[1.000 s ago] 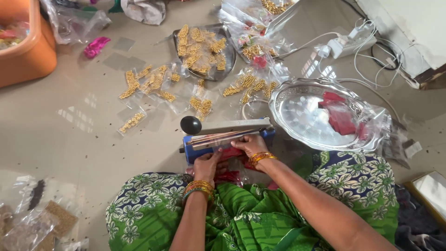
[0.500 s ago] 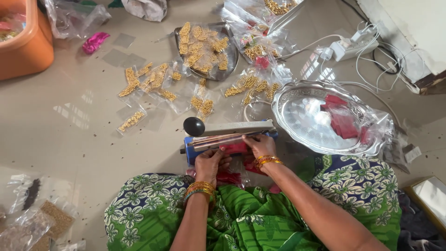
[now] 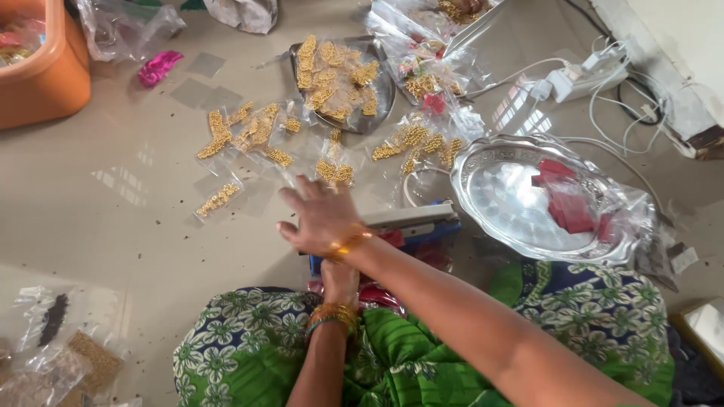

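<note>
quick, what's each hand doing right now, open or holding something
Left hand: low by the blue sealer, mostly hidden under the right forearm; grip cannot be told.
Right hand: open, fingers spread, holding nothing, above the sealer.

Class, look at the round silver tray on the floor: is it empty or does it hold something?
Not empty. The silver tray holds a few red packets, lying flat on its right side; the rest is bare metal.

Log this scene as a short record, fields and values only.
setting: floor, person seated
right hand: open, raised above blue sealer, holds nothing
left hand: low by sealer's near edge, grip hidden
steel tray: red packets, right of sealer
round plate: gold pieces
loose on floor: bagged gold pieces
orange tub: top left
</note>
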